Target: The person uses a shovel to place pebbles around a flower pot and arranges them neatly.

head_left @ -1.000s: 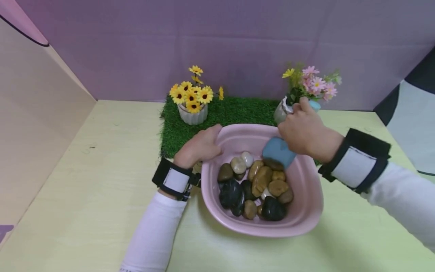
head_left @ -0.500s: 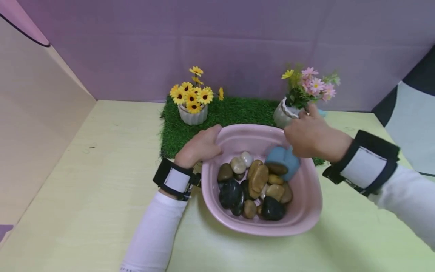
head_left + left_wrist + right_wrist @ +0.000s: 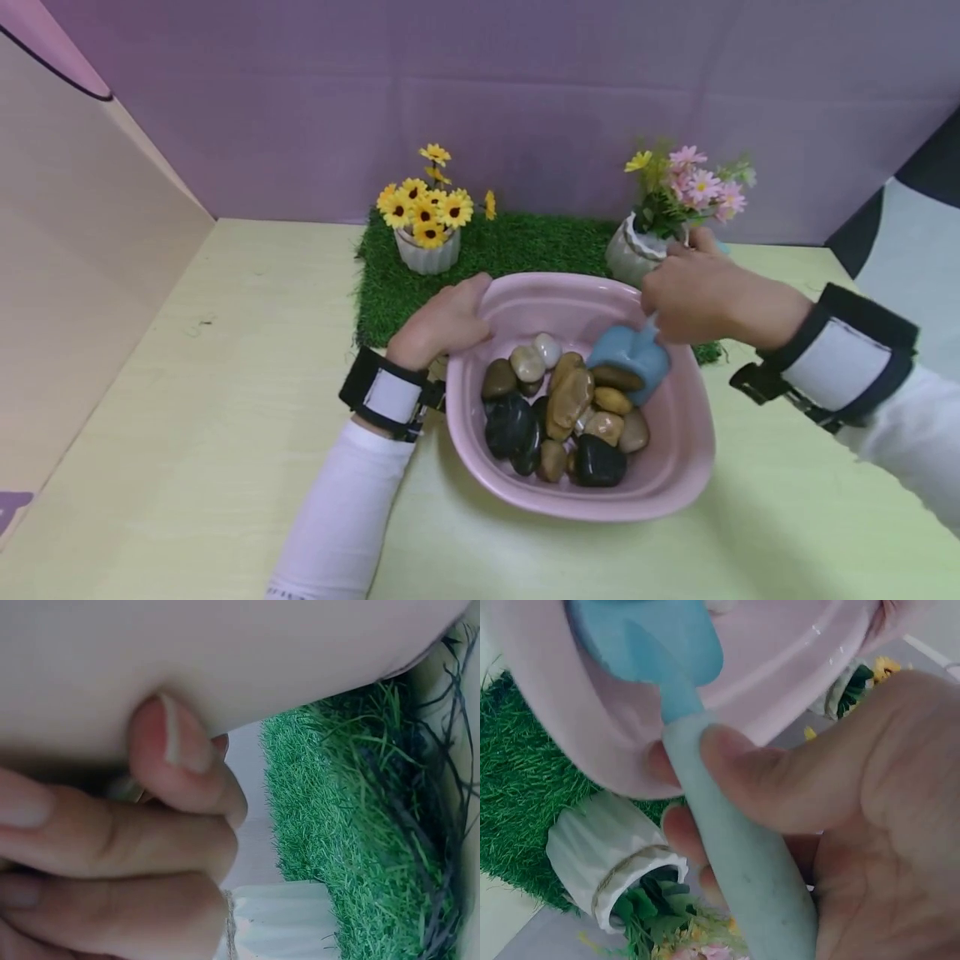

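The left hand grips the far-left rim of the pink plastic basin while the right hand holds a blue plastic scoop, its blade digging under the smooth pebbles, none lifted yet.

The right hand covers most of the blue scoop handle. The scoop's blade hides stones beneath it inside the pink basin. In the left wrist view, the left hand is cropped and blurred.
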`<state>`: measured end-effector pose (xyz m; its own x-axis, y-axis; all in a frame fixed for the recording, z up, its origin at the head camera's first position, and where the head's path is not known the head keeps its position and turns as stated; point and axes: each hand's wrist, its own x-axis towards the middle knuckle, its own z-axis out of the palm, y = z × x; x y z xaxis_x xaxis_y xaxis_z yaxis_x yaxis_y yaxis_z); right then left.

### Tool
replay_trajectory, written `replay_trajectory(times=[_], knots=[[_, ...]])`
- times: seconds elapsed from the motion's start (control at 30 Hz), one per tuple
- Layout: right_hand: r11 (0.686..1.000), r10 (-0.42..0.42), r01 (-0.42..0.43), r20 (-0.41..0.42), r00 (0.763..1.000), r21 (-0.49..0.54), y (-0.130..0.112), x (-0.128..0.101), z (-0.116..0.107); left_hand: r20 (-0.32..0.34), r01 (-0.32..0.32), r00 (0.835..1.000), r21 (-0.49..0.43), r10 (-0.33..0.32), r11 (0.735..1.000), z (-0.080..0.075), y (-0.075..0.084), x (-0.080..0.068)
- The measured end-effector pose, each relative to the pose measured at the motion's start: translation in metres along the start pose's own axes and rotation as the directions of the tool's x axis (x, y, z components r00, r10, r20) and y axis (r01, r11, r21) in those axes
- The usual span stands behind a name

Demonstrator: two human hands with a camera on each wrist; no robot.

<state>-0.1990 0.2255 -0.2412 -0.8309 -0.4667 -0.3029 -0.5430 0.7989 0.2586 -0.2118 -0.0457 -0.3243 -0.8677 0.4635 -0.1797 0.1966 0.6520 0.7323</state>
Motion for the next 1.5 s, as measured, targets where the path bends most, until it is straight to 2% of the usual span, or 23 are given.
replay_trajectory(times=[0.3, 0.57, 0.7, 1.07, 1.4, 1.5], knots=[[0.993, -0.092, 0.093, -0.028, 0.995, 0.067, 0.002, -0.002, 0.004, 0.003, -0.001, 1.0, 0.007, 0.001, 1.0, 0.0, 0.0, -0.001], [0.972, -0.215, 0.216, -0.021, 0.976, 0.095, -0.011, 0.001, 0.013, 0.007, 0.001, 1.0, 0.003, -0.001, 1.0, -0.001, 0.0, 0.0], [0.969, -0.225, 0.228, -0.041, 0.974, 0.094, -0.011, 0.001, 0.014, 0.009, 0.003, 1.0, -0.007, -0.003, 1.0, 0.0, 0.0, 0.001], [0.972, -0.211, 0.212, -0.026, 0.977, 0.098, -0.013, -0.001, 0.015, -0.008, -0.001, 1.0, -0.005, 0.001, 1.0, 0.001, 0.0, 0.0], [0.974, -0.185, 0.171, 0.09, 0.978, 0.147, -0.012, -0.003, 0.013, -0.047, -0.05, 0.998, 0.011, 0.051, 0.999, 0.001, -0.002, -0.002], [0.967, -0.202, 0.175, 0.132, 0.971, 0.187, -0.012, -0.004, 0.016, -0.052, -0.055, 0.997, -0.001, 0.055, 0.998, 0.001, -0.002, -0.002]])
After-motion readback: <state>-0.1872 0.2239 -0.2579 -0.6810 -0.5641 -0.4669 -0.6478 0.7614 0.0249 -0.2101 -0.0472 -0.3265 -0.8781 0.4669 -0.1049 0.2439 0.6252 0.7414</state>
